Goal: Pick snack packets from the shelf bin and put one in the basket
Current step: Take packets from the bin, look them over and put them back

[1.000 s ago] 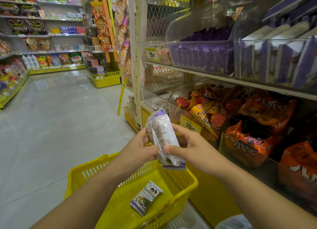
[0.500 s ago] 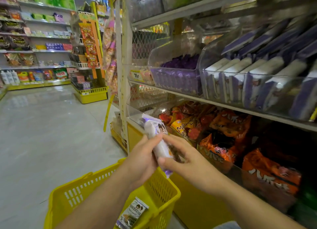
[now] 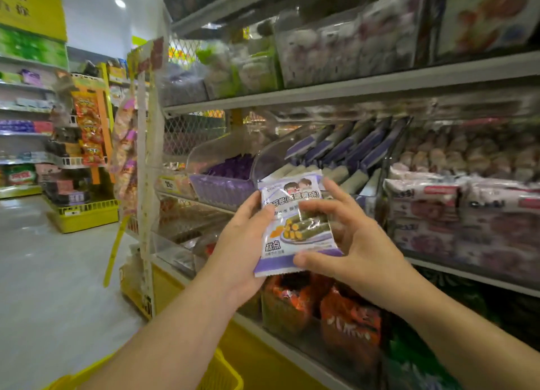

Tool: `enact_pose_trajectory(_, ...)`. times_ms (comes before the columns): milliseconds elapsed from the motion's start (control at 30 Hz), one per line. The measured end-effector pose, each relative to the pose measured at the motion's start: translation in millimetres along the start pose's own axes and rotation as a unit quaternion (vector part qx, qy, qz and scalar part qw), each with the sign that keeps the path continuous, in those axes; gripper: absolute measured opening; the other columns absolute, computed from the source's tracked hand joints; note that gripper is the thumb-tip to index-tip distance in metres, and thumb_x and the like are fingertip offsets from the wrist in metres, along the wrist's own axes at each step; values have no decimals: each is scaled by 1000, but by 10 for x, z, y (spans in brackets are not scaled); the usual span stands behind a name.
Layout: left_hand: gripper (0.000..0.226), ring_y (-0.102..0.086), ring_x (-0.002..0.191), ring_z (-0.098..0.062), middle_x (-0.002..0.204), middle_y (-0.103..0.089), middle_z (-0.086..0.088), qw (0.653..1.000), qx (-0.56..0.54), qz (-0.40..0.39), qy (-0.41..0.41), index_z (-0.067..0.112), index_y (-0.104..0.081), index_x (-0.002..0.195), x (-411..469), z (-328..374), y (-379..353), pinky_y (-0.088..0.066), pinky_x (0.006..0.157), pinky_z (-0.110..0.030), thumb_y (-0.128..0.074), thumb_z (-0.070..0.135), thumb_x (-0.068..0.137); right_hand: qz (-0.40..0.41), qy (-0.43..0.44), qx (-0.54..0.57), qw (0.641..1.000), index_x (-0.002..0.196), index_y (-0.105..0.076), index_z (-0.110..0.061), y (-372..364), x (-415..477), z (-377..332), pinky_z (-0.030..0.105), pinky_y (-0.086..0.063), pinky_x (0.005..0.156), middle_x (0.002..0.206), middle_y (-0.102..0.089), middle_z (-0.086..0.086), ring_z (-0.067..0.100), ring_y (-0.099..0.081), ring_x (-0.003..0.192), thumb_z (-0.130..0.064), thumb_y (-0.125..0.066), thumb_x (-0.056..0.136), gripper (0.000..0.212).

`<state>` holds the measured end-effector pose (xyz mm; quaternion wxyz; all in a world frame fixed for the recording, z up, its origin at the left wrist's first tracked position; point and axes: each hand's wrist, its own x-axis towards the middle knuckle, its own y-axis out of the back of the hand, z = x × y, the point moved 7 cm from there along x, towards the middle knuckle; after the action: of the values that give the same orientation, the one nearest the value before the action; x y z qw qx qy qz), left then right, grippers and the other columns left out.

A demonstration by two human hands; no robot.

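Note:
I hold a white and purple snack packet upright in front of the shelf, its printed front facing me. My left hand grips its left edge. My right hand grips its right side and bottom corner. Right behind the packet is a clear shelf bin with several matching purple and white packets standing in it. Only the rim of the yellow basket shows at the bottom, under my left forearm; its inside is out of view.
A second clear bin of purple sweets sits left of the packet bin. Orange snack bags fill the lower shelf. Pink-white packs are stacked at right. The grey aisle floor stretches left toward yellow display racks.
Both hands have lifted the packet from above the basket to shelf-bin height and turned its front toward me. The view has tilted up, so the basket has dropped almost out of frame.

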<state>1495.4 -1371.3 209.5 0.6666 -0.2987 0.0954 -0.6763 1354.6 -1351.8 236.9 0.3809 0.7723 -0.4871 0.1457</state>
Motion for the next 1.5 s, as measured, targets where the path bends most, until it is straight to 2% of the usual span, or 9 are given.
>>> enact_pose_trajectory(133,27,-71,88,-16,109,-73,-6,990,138,4,-19,18,-59,126,170,82,-327,-57,72,-31,-47,21,102,31,54,-88,994,96,-70,-33,436,103,-341,26,-45,99,139,-46,-23,-9,-46,124,-55,-72,63,39)
enact_pose_trajectory(200,25,-65,89,-8,95,-73,6,939,337,-5,-73,24,-68,97,274,179,-434,-50,87,-31,-44,31,102,45,55,-106,992,86,-70,-29,651,225,-487,30,-49,92,122,-62,-16,-3,-58,113,-54,-71,63,34)
enact_pose_trajectory(300,40,-51,60,-2,57,-59,14,840,508,-54,-184,17,-63,70,418,291,-620,-40,68,-26,-42,26,103,42,30,-179,983,81,-70,-27,977,498,-623,46,-55,77,99,-71,0,23,-68,88,-56,-70,66,33)
enact_pose_trajectory(467,22,-57,77,3,86,-64,23,744,631,-127,-178,35,-70,103,754,96,-775,-40,62,-3,-50,26,99,-4,-49,-254,966,84,-68,-23,1330,951,-582,34,-57,61,79,-73,8,22,-70,70,-53,-65,74,32)
enact_pose_trajectory(667,38,-51,79,-8,78,-55,12,679,667,-227,-204,25,-55,63,992,-81,-993,-45,80,-38,-38,40,94,-77,-118,-325,935,86,-70,-15,1399,1349,-353,37,-51,62,76,-63,16,20,-60,64,-51,-64,80,37)
enact_pose_trajectory(767,51,-49,102,-8,111,-59,14,616,716,-248,-213,20,-70,86,1091,-126,-1003,-39,96,-37,-27,45,96,-92,-143,-327,930,89,-71,-12,1403,1471,-241,25,-50,57,75,-66,5,16,-62,62,-48,-64,82,38)
enact_pose_trajectory(1033,48,-44,117,0,128,-55,20,623,702,-263,-225,29,-70,110,1238,-94,-828,-33,106,-30,-26,44,100,-131,-156,-297,933,74,-71,-16,1403,1652,-232,22,-49,51,72,-70,7,13,-62,54,-40,-64,81,26)
enact_pose_trajectory(1300,44,-40,103,10,125,-55,25,637,687,-261,-231,30,-68,107,1270,-94,-774,-32,102,-28,-27,43,98,-202,-139,-549,799,98,-66,-21,1057,1573,249,30,-54,67,83,-70,-1,16,-66,74,-61,-56,84,43)
enact_pose_trajectory(1500,50,-32,105,18,129,-55,21,626,701,-254,-227,28,-68,108,1263,-105,-714,-26,101,-17,-23,45,97,-187,-122,-579,784,105,-67,-18,1064,1580,276,21,-47,55,83,-69,1,16,-66,71,-57,-57,86,44)
